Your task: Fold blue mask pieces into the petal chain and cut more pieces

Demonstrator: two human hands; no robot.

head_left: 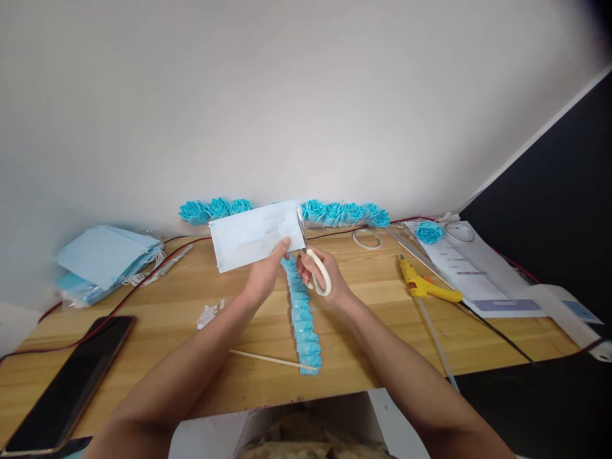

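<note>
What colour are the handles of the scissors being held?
The scissor handles are off-white, shown best in the head view.

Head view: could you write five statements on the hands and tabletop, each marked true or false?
1. The right hand holds scissors at the right end of the pale sheet. True.
2. The left hand holds a glue stick. False: it holds the pale sheet.
3. The yellow glue gun lies right of both hands. True.
4. The phone stands upright. False: it lies flat, left.
5. The wooden stick reaches the blue strip. True.
</note>
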